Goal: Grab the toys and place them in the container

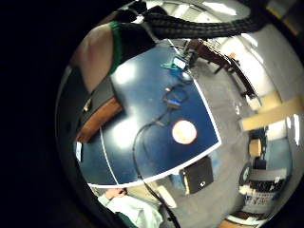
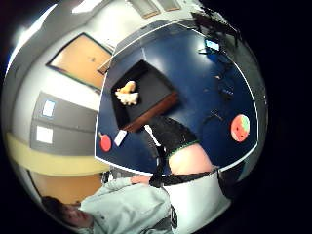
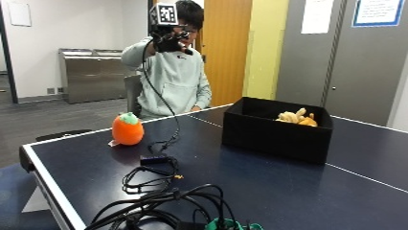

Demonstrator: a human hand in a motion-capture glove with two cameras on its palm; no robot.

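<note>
Across the blue table, the person holds the gloved right hand raised at head height, well above the tabletop, with nothing in it; its fingers look loosely bent. An orange plush toy with a green top stands near the table's left corner, far below the hand. The black box container sits at mid-table to the right. Inside it lie a cream and an orange plush toy.
Black cables and a small black device cover the near part of the table. A red paddle and a white card lie beside the box on the person's side. A teal item sits at the front edge.
</note>
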